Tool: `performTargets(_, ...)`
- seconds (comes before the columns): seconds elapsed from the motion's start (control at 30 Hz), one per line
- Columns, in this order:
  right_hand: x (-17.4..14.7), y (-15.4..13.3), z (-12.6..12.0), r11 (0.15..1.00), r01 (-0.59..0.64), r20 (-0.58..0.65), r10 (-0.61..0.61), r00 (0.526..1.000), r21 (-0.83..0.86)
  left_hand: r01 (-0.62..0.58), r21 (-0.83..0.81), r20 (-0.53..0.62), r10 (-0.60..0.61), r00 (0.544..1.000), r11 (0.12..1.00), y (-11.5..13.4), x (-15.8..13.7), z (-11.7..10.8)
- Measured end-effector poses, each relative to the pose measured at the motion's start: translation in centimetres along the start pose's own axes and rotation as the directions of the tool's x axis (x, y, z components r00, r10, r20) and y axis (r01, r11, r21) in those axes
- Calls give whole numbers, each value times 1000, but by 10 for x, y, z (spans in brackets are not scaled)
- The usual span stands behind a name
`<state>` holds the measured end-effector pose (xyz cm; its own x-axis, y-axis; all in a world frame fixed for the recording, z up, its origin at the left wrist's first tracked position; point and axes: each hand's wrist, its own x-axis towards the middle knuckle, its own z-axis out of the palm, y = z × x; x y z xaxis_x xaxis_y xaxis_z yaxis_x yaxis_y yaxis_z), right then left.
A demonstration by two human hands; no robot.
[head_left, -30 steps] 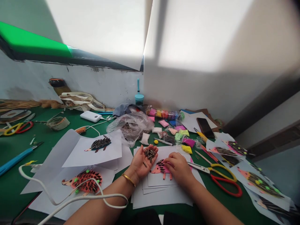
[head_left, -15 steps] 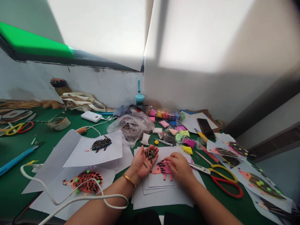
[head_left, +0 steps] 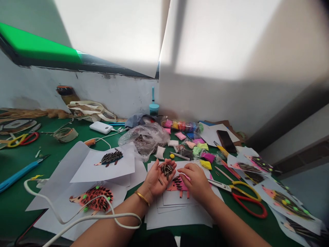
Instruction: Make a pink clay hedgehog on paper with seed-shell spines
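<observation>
My left hand (head_left: 153, 180) lies palm up and cupped, with a small heap of striped sunflower seeds (head_left: 167, 171) on the palm and fingers. One seed rests apart, lower on the palm. My right hand (head_left: 194, 180) hovers just right of the heap, thumb and forefinger slightly apart, no seed visible between them. Below it, a pink clay hedgehog (head_left: 176, 185) on white paper (head_left: 174, 218) has rows of seeds stuck on behind its face. The right hand hides much of its pink body.
Scissors (head_left: 239, 192) with red and yellow handles lie right of the paper. Behind are a plastic bag (head_left: 147, 139) of seeds and coloured clay packets (head_left: 207, 157). Finished hedgehog pictures (head_left: 285, 202) lie on the right, others on the left. A white cable (head_left: 102, 216) loops over my left forearm.
My right hand has shifted slightly left and up from the clay hedgehog toward the seeds, its fingertips parting. My left hand has moved slightly to the right.
</observation>
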<state>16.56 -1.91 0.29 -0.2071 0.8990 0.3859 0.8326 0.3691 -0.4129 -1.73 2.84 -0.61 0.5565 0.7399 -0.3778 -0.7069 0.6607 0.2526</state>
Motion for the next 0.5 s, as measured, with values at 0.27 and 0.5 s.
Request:
performTargets(0.27, 42, -44, 5, 990, 116, 88, -110, 990, -74, 106, -15, 150, -103, 983, 994, 0, -2, -1)
performTargets(0.5, 53, -52, 13, 985, 101, 86, -89, 992, -142, 147, -14, 153, -143, 978, 989, -1, 1, -5)
